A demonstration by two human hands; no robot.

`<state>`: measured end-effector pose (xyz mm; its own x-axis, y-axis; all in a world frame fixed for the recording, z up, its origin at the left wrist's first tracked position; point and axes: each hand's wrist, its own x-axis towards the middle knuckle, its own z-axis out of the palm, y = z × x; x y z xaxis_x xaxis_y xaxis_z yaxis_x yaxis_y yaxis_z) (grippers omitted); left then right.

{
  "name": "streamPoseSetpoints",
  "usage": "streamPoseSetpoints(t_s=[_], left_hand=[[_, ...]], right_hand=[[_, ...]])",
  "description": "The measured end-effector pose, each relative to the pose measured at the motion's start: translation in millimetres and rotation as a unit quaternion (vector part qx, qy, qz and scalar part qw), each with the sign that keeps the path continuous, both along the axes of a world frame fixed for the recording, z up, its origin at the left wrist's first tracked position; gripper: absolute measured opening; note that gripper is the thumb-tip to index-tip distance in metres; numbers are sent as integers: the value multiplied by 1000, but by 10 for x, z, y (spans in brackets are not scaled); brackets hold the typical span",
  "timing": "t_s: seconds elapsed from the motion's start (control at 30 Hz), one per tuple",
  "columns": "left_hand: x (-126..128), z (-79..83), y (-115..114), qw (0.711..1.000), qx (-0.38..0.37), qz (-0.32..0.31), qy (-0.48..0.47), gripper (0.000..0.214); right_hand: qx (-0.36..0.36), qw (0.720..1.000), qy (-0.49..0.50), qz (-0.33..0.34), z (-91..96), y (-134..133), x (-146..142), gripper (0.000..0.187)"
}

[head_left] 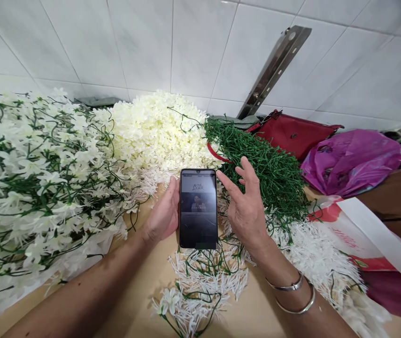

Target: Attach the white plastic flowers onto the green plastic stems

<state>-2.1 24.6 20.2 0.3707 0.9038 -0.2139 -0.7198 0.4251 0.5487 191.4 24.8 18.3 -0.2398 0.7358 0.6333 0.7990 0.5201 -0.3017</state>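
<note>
A black smartphone (198, 227) stands upright before me, its dim screen showing a small picture and some writing. My left hand (165, 211) grips it along the left edge, thumb at the side and the other fingers hidden behind it. My right hand (244, 202) is beside the phone's right edge with fingers spread, the index fingertip close to the top right corner; nothing is in it. Below the phone lie white artificial stamens (214, 281) with green stems and a white artificial flower (168, 300).
White artificial flowers (38, 178) heap up on the left, with cream petals (158, 126) behind. Green stems (264, 173), a red bag (292, 134), a purple plastic bag (355, 157) and a white-red bag (362, 234) fill the right. A metal bracket (274, 70) leans against the tiled wall.
</note>
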Motion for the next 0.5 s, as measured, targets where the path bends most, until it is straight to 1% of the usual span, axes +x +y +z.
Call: streamPoseSetpoints(t_s=[0.17, 0.37, 0.5], left_hand=[[7, 22, -5, 1000, -10, 8, 16, 56], [13, 23, -11, 1000, -5, 5, 0, 56], [12, 17, -6, 1000, 0, 4, 0, 57]], right_hand=[[3, 1000, 22, 12, 5, 7, -9, 79], [1, 1000, -26, 5, -2, 20, -17, 88], [10, 1000, -14, 11, 18, 10, -18, 87]])
